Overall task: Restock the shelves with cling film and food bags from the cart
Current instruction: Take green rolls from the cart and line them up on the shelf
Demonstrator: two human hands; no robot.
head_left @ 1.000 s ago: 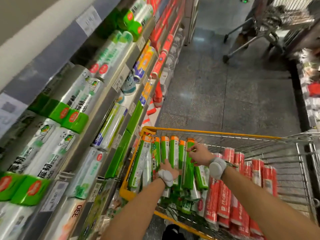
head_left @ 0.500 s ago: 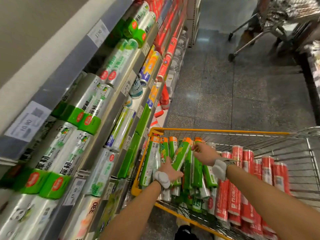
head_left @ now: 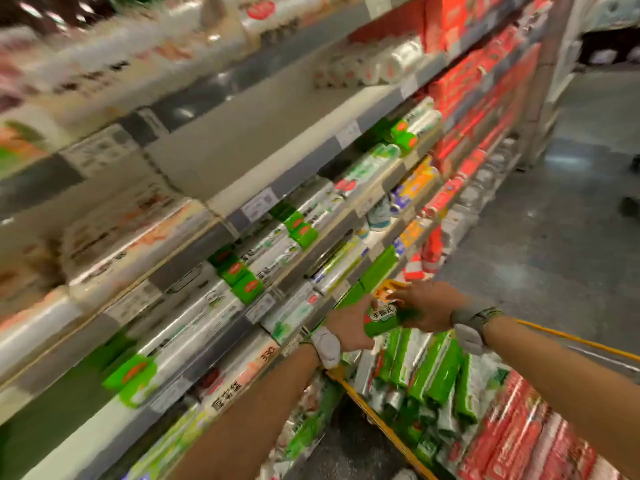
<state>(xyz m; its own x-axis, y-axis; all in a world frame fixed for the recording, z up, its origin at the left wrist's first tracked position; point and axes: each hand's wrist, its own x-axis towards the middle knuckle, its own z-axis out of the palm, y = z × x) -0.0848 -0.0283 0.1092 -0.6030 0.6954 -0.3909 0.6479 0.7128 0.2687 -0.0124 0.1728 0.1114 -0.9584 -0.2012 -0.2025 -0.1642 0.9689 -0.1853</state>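
A green roll with an orange end (head_left: 382, 318) is lifted above the cart, held between both hands. My left hand (head_left: 348, 329) grips its lower part from the left. My right hand (head_left: 427, 308) holds its upper end, fingers curled around it. Below them the yellow-rimmed cart (head_left: 377, 422) holds several green rolls (head_left: 433, 372) and red rolls (head_left: 516, 434). The shelves (head_left: 311, 154) on the left carry rows of green-capped cling film rolls (head_left: 242, 271).
Red boxes (head_left: 478, 81) fill the far shelf sections. A bare shelf stretch (head_left: 263, 133) lies above the green rolls. Grey tiled aisle floor (head_left: 554, 244) opens to the right. A dark object (head_left: 628, 206) stands at the right edge.
Both hands lifted one green roll out of the cart and brought it up toward the shelves. The view swung up and left onto the shelving.
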